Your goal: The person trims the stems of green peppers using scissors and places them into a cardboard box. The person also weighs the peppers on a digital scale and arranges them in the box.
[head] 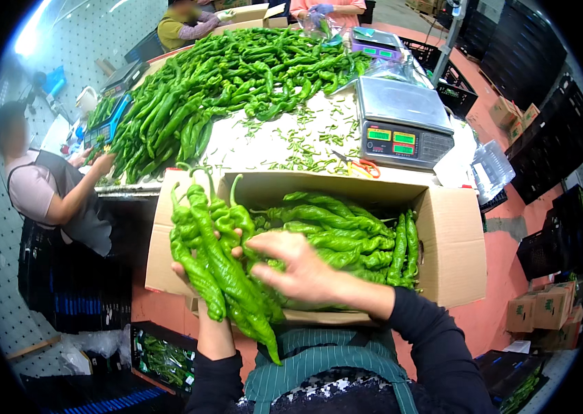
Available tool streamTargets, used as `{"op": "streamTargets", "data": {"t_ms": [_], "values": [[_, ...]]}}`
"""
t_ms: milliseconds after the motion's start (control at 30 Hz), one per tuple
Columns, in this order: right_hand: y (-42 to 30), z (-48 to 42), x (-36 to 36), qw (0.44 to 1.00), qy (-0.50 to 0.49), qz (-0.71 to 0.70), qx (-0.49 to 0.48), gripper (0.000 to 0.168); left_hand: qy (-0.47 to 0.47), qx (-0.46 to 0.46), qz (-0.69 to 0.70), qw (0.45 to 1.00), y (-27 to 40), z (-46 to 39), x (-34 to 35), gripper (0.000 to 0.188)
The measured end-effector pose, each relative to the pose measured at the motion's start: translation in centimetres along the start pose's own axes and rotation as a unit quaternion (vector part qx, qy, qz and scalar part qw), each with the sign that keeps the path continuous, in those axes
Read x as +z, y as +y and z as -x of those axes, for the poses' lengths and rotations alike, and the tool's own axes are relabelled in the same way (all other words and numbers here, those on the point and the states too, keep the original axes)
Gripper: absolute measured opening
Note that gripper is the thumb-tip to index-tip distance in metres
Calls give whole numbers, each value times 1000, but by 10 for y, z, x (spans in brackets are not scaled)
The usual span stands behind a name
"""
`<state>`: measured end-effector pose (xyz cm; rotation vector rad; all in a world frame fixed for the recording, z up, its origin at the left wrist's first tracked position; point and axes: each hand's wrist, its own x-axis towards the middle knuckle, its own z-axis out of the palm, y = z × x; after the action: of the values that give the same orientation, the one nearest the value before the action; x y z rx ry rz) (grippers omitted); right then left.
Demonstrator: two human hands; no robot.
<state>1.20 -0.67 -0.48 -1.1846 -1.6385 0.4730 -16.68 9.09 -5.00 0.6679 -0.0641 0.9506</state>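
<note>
My left hand (pixel 183 271) holds several long wrinkled green peppers (pixel 229 269) over the left end of an open cardboard box (pixel 452 243). Their curved stems point away from me, and they hide most of the palm. Over the box, my right hand (pixel 291 266) reaches toward the bunch, its fingers apart and slightly blurred; nothing shows in its grip. More green peppers (pixel 343 233) lie in the box, most lengthwise, with a few crosswise at the right end. Behind the box, cut stems (pixel 312 139) and a large heap of peppers (pixel 250 72) cover much of the table.
Orange-handled scissors (pixel 364 168) lie by a digital scale (pixel 400 116). A second scale (pixel 374 44) stands farther back. A co-worker (pixel 58 181) stands at the left; two more people are across the table. Black crates (pixel 162 357) and cardboard boxes (pixel 545 310) stand on the floor.
</note>
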Motion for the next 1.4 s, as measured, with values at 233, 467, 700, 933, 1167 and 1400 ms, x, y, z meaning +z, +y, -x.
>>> {"op": "streamTargets", "data": {"t_ms": [233, 467, 700, 933, 1167, 1400], "values": [[150, -23, -174, 897, 40, 378, 224, 26, -27, -9, 11, 1000, 21, -2, 28, 85], [257, -6, -213, 839, -164, 385, 348, 30, -41, -4, -25, 999, 35, 7, 34, 89], [254, -26, -203, 812, -230, 379, 379, 53, -37, 8, -86, 996, 50, 21, 35, 90], [284, -25, -201, 847, -182, 361, 344, 56, -30, 35, -89, 995, 49, 28, 46, 89], [136, -69, -197, 939, -35, -161, 302, 42, -51, 39, -83, 994, 65, 46, 46, 92], [13, -21, -77, 894, -283, -255, 237, 35, -69, -83, -43, 993, 71, 52, 37, 109]]}}
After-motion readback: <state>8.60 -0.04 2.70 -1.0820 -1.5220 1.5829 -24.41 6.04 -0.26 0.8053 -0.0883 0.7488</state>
